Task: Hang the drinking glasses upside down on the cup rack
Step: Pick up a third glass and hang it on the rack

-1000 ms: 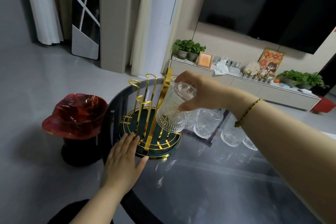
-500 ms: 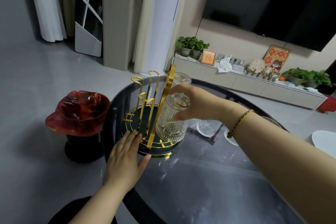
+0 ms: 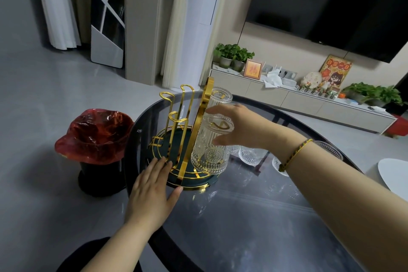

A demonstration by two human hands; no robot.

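Note:
A gold cup rack (image 3: 187, 106) with a dark green round base (image 3: 199, 187) stands on the far left of a dark glass table (image 3: 254, 232). A ribbed clear drinking glass (image 3: 208, 154) sits upside down over a peg on the rack's right side, its rim down near the base. My right hand (image 3: 240, 127) wraps this glass near its upturned bottom. A second glass (image 3: 221, 97) hangs upside down just behind it. My left hand (image 3: 152, 192) lies flat with its fingers on the base's front left edge. Further glasses (image 3: 251, 157) stand on the table behind my right wrist.
A black bin with a red liner (image 3: 97, 137) stands on the floor left of the table. Another glass (image 3: 331, 150) sits near the table's far right rim. A white rounded object (image 3: 395, 174) shows at the right edge. A low cabinet with plants runs along the wall.
My right hand has lowered the glass from a tilted hold above the rack down over the peg. My left hand has stayed on the base.

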